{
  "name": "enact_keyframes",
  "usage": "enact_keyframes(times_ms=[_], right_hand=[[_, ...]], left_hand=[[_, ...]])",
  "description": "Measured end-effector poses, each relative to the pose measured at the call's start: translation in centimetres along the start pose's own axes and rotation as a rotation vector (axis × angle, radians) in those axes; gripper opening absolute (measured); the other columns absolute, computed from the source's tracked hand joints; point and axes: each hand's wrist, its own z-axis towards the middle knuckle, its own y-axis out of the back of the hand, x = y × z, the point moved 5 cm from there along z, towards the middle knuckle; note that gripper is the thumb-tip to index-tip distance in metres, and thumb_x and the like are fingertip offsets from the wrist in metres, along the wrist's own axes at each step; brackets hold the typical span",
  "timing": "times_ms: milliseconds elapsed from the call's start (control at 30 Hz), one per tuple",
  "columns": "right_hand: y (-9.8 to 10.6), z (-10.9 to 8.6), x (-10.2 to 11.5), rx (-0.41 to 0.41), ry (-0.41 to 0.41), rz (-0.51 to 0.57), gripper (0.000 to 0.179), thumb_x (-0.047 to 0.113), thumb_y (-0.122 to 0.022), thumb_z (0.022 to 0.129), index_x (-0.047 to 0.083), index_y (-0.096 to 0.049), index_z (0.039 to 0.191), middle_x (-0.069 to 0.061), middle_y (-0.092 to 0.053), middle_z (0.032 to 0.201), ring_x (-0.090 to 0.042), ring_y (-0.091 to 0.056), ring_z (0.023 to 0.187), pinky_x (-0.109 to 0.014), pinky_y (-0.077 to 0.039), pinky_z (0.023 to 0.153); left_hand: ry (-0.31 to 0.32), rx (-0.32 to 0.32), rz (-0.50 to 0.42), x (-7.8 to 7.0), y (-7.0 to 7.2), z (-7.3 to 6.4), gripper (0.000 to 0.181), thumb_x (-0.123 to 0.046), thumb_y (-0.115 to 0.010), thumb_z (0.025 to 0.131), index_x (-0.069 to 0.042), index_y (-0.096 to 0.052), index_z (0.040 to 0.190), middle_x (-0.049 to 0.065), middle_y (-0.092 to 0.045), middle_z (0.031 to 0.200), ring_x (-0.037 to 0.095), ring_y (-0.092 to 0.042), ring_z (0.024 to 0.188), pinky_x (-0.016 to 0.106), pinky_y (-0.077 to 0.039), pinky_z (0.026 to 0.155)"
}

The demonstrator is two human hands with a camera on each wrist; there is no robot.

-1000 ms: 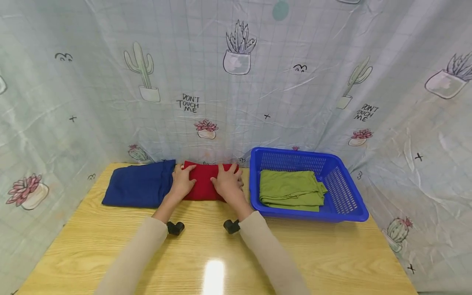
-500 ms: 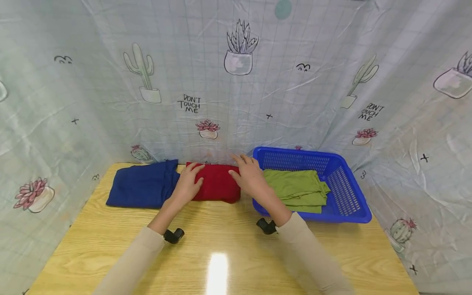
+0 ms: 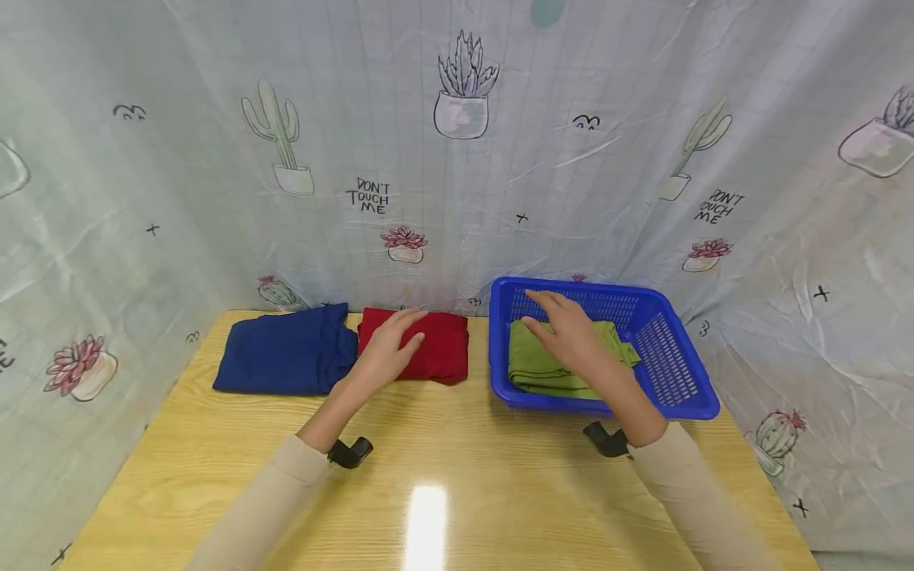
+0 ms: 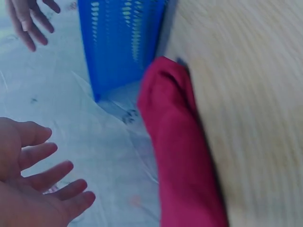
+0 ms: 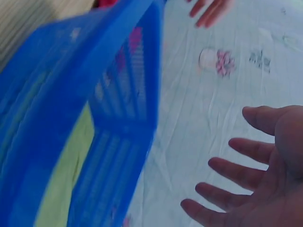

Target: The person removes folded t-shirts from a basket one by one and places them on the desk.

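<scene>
My left hand (image 3: 385, 353) hovers over the folded red cloth (image 3: 444, 349), its fingers spread and holding nothing. In the left wrist view the red cloth (image 4: 177, 142) lies on the table, apart from my fingertips. My right hand (image 3: 567, 329) is above the blue plastic basket (image 3: 603, 408), fingers loosely extended with nothing in them. Inside that basket rests a folded green cloth (image 3: 531, 361), partly covered by the right hand in the head view. The right wrist view shows the green cloth (image 5: 71, 170) below the rim, with the right palm (image 5: 265, 175) well above it.
A folded blue cloth (image 3: 278, 357) lies left of the red one, its right edge rumpled. The wooden table (image 3: 471, 476) ends at a curtain (image 3: 457, 198) printed with potted plants, which hangs at the back and both sides. Black camera mounts (image 3: 351, 452) sit at the wrists.
Both hands have let go of the red cloth. The right hand has moved right and over the basket; the left has lifted and shifted slightly right. The cloths stay in place.
</scene>
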Motion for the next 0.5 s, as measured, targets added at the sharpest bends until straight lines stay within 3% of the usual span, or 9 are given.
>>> enact_keyframes(times_ms=[133,500], right_hand=[[1.5,-0.7,-2.1,0.075,-0.021,0.004,0.056,0.03,-0.053,0.108,0.007,-0.039,0.157,-0.027,-0.038,0.156,-0.049,-0.038,0.14,-0.064,-0.037,0.109],[4.9,-1.9,-6.5,0.125,-0.046,-0.013,0.058,0.039,-0.05,0.108,0.009,-0.04,0.157,-0.029,-0.035,0.156,-0.053,-0.037,0.139,-0.069,-0.036,0.105]], left_hand=[[-0.054,0.017,-0.021,-1.9,-0.1,0.5,0.044,-0.01,-0.059,0.104,0.0,-0.053,0.146,0.019,-0.052,0.148,0.035,-0.046,0.14,0.052,-0.037,0.115],[-0.123,0.1,-0.077,-6.6,-1.6,3.1,0.046,-0.017,-0.058,0.105,-0.007,-0.052,0.149,0.012,-0.054,0.147,0.029,-0.051,0.136,0.046,-0.042,0.112]])
